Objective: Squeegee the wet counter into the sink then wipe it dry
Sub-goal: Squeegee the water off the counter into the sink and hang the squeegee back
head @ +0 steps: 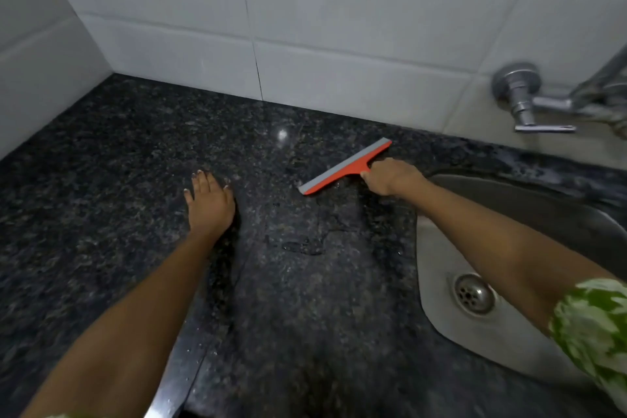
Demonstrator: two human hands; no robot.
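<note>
- The step in hand looks like the squeegee part. No cloth is in view, so the drying part seems not yet begun.
- The right hand (390, 177) is closed around the handle of the squeegee (344, 167).
- The squeegee is red with a grey blade. It lies on the dark desk (118, 180), near the back wall (339, 44) and just left of the sink (509, 282).
- The blade sticks out to the left of the right hand, and it runs slanted from front-left to back-right.
- The left hand (208, 202) is open and flat on the desk, holding nothing. It is well apart from the squeegee, to its left.
- Wet patches shine on the desk in front of the blade, between the two arms.
- The next move, I think, calls for pressing the blade down and pulling the water to the right, over the sink rim.
- The blade has to stay flat on the desk, or water may slip under it.
- A tap (529, 102) sticks out from the wall above the sink.
</note>
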